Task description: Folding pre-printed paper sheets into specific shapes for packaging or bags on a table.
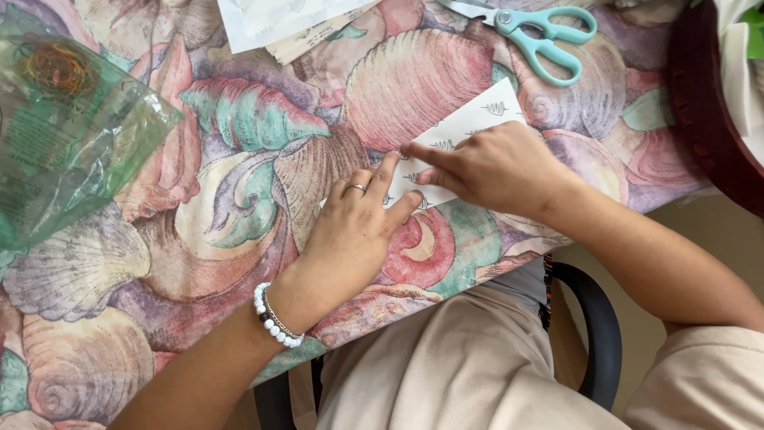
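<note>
Hands (430,191) flat on patterned paper (477,123)

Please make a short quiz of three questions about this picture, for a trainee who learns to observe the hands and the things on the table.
1. True or false: both hands press on the white patterned paper.
2. Which thing lies beyond the paper, near the far table edge? A) the pale teal scissors B) a stapler C) a glue stick
3. What does the left hand wear at the wrist?

Key
1. True: the left hand and the right hand lie flat on it, fingers meeting.
2. A; nobody touches them.
3. A bracelet of white beads; a ring is on one finger too.
</note>
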